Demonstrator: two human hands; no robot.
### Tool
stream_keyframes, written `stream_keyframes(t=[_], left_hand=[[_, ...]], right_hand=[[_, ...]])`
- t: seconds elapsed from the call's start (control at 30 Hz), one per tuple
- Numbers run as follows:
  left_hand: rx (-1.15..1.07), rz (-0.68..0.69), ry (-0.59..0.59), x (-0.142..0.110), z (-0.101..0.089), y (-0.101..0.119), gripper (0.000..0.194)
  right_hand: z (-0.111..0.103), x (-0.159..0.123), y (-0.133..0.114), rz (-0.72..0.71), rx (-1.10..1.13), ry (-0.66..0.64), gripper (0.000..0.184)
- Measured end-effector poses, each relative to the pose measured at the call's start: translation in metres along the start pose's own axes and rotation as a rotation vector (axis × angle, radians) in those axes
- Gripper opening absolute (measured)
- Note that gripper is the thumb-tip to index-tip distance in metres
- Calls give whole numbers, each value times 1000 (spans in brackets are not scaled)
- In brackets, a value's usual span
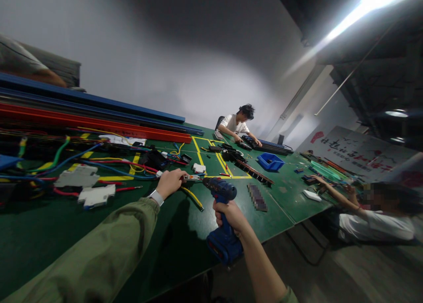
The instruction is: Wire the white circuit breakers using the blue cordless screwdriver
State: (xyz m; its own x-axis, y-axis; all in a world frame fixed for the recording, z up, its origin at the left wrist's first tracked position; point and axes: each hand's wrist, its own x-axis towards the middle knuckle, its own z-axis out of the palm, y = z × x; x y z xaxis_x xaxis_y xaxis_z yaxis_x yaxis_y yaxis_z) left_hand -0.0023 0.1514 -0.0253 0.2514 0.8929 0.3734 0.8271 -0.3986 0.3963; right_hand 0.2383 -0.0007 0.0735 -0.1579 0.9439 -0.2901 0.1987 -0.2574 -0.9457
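My right hand is wrapped round the grip of a blue cordless drill, its nose pointing left. My left hand pinches a small white electrical part with metal on it, partly hidden by the fingers. The drill's bit reaches this part; whether it touches cannot be made out. A yellow cable with a bare end lies just below the left hand. Red and blue cables run to the hand from the left. A small white block lies just behind the held part.
Grey-white breakers and tangled cables cover the left side. Long red and blue rails lie behind. A blue bin, a copper-coloured strip and a blurred dark rectangle are to the right. Two people work at the far and right sides.
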Motion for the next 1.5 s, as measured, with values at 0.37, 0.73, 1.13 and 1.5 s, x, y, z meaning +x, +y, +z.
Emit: stream_keyframes(t=[0.37, 0.73, 1.13, 1.5], left_hand=[[-22, -41, -38, -1, -3, 4, 35], [-7, -23, -38, 0, -3, 2, 36], [-20, -33, -38, 0, -1, 2, 36], [-10, -38, -40, -1, -3, 4, 37]], right_hand=[[0, -2, -2, 4, -9, 17, 14], [1, -3, -1, -12, 14, 12, 14], [1, -4, -4, 22, -3, 24, 15], [0, -1, -2, -16, -8, 8, 13]])
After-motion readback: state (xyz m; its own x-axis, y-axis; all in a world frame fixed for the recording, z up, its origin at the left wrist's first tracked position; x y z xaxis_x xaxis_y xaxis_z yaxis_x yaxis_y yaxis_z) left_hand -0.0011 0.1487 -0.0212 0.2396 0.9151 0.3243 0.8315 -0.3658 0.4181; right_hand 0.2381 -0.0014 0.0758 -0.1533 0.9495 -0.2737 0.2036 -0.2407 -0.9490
